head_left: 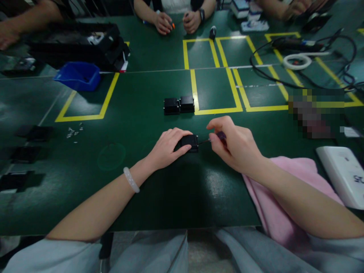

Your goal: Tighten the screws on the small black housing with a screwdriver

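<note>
My left hand (168, 147) is closed around a small black box-shaped part (190, 142) and holds it down on the green table (136, 113). My right hand (231, 142) grips a small screwdriver (217, 137) with a dark handle. Its thin tip points left and touches the right side of the part. Two more black parts (179, 105) sit side by side a little farther back on the table.
A blue bin (78, 76) and a black tray (76, 43) stand at the back left. Small screws (74, 132) and flat black pieces (27, 151) lie at the left. Cables (301, 57) lie back right, a white device (342, 174) and pink cloth (281, 204) at right. Other people's hands (176, 21) work across the table.
</note>
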`<state>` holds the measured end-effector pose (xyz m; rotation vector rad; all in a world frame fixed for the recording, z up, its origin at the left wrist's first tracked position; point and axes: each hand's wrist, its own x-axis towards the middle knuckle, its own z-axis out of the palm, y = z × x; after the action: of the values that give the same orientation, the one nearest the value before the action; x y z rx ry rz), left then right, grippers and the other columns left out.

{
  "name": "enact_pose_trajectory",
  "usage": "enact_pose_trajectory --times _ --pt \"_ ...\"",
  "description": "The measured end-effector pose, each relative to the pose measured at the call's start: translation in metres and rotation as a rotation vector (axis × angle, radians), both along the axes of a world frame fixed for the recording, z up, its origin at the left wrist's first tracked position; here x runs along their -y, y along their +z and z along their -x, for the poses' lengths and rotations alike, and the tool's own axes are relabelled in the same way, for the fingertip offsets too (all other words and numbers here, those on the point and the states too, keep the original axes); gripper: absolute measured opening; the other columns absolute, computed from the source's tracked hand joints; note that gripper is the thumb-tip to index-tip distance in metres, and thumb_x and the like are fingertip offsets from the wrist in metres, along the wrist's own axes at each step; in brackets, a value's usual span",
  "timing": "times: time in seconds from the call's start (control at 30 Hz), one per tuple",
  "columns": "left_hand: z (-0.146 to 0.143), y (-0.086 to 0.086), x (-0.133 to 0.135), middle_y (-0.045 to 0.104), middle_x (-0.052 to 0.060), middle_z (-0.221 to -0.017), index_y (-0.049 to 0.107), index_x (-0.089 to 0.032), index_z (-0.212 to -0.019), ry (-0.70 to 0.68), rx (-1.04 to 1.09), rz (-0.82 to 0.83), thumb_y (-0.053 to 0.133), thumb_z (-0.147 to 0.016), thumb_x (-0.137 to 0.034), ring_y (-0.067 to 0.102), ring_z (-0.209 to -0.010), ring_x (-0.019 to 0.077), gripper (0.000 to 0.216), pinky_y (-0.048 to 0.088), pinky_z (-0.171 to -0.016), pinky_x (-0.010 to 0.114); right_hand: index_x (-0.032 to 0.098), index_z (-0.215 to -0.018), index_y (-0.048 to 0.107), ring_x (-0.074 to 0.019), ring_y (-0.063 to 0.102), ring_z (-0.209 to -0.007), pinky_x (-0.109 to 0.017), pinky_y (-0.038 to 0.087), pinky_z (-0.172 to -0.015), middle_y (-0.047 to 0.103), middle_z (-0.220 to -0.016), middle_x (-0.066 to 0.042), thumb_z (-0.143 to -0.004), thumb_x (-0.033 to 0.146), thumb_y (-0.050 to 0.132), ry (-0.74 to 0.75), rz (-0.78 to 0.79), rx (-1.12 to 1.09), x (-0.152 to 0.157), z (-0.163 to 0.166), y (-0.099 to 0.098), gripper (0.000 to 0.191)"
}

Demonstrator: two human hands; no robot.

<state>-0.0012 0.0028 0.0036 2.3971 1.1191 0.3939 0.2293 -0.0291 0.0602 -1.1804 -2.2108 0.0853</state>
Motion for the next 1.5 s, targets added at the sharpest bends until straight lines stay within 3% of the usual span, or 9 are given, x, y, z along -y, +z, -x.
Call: enact_pose_trajectory --times 0.2,0.47,0.63,0.83,1.0,1.23,1.33,1.43,1.5 --pt "0.0 0.0 0.001 0.059 0.007 -0.124 0.05 -0.022 -0.13 -0.002 0.002 0.003 0.039 -0.101 -0.049 0.052 -0.112 0.0249 0.041 0.038 -0.097 0.04 0.019 -0.078 0.054 -0.0107 0.051 -0.052 -0.023 0.035 -0.053 0.055 -0.059 0.002 -0.097 0.037 0.044 0.008 -0.045 0.035 0.0 -0.001 0.0 0.028" --pt "0.001 -0.002 0.0 0.059 0.007 -0.123 0.05 -0.022 -0.13 -0.007 -0.001 -0.022 0.039 -0.1 -0.05 0.052 -0.11 0.0248 0.042 0.039 -0.095 0.04 0.02 -0.079 0.052 -0.01 0.049 -0.05 -0.023 0.033 -0.053 0.051 -0.058 0.004 -0.096 0.036 0.046 -0.025 -0.027 0.018 -0.003 -0.004 -0.003 0.024" --pt "0.0 -0.001 0.0 0.059 0.007 -0.123 0.051 -0.023 -0.13 -0.009 -0.014 -0.016 0.038 -0.1 -0.05 0.052 -0.111 0.0254 0.042 0.038 -0.095 0.04 0.021 -0.093 0.05 -0.0102 0.053 -0.056 -0.023 0.035 -0.054 0.058 -0.07 0.003 -0.092 0.027 0.046 -0.074 0.052 -0.072 -0.01 -0.006 -0.008 0.007" --pt "0.0 -0.001 0.0 0.059 0.006 -0.123 0.051 -0.023 -0.13 -0.012 -0.004 -0.028 0.039 -0.101 -0.048 0.052 -0.11 0.0241 0.04 0.038 -0.094 0.038 0.019 -0.099 0.05 -0.0104 0.052 -0.054 -0.024 0.033 -0.054 0.058 -0.07 0.003 -0.087 0.019 0.044 -0.06 0.095 0.043 -0.017 -0.001 0.006 0.013" --pt "0.001 -0.002 -0.001 0.059 0.007 -0.12 0.05 -0.023 -0.13 -0.003 -0.009 -0.028 0.039 -0.1 -0.05 0.053 -0.107 0.0246 0.042 0.038 -0.093 0.039 0.02 -0.089 0.052 -0.011 0.049 -0.055 -0.024 0.027 -0.053 0.055 -0.064 0.003 -0.095 0.035 0.046 0.051 0.099 0.151 -0.026 0.006 0.016 0.017" --pt "0.001 -0.002 -0.001 0.059 0.007 -0.121 0.05 -0.022 -0.13 -0.011 0.01 -0.023 0.04 -0.1 -0.048 0.052 -0.107 0.0246 0.04 0.039 -0.092 0.039 0.018 -0.106 0.05 -0.0097 0.047 -0.054 -0.024 0.027 -0.053 0.058 -0.072 0.002 -0.09 0.021 0.043 0.089 0.132 0.123 -0.03 0.01 0.016 0.017" --pt "0.002 -0.002 -0.001 0.059 0.006 -0.119 0.05 -0.022 -0.129 -0.017 0.017 -0.034 0.041 -0.1 -0.048 0.052 -0.106 0.0238 0.039 0.038 -0.091 0.038 0.019 -0.097 0.051 -0.0099 0.046 -0.056 -0.024 0.027 -0.055 0.054 -0.068 0.003 -0.095 0.028 0.041 0.133 0.153 0.134 -0.031 0.006 0.017 0.014" --pt "0.002 -0.003 -0.001 0.059 0.007 -0.118 0.05 -0.021 -0.128 -0.017 0.01 -0.051 0.041 -0.1 -0.047 0.053 -0.105 0.0238 0.039 0.038 -0.091 0.038 0.019 -0.088 0.052 -0.0109 0.046 -0.058 -0.024 0.027 -0.056 0.051 -0.065 0.003 -0.097 0.042 0.041 0.132 0.169 0.166 -0.031 0.002 0.018 0.027" --pt "0.001 -0.003 -0.001 0.059 0.007 -0.12 0.05 -0.022 -0.13 -0.019 0.005 -0.044 0.041 -0.101 -0.047 0.052 -0.106 0.0238 0.039 0.038 -0.092 0.038 0.018 -0.092 0.053 -0.0107 0.047 -0.058 -0.024 0.028 -0.056 0.054 -0.068 0.002 -0.096 0.038 0.043 0.117 0.197 0.164 -0.03 0.0 0.02 0.022"
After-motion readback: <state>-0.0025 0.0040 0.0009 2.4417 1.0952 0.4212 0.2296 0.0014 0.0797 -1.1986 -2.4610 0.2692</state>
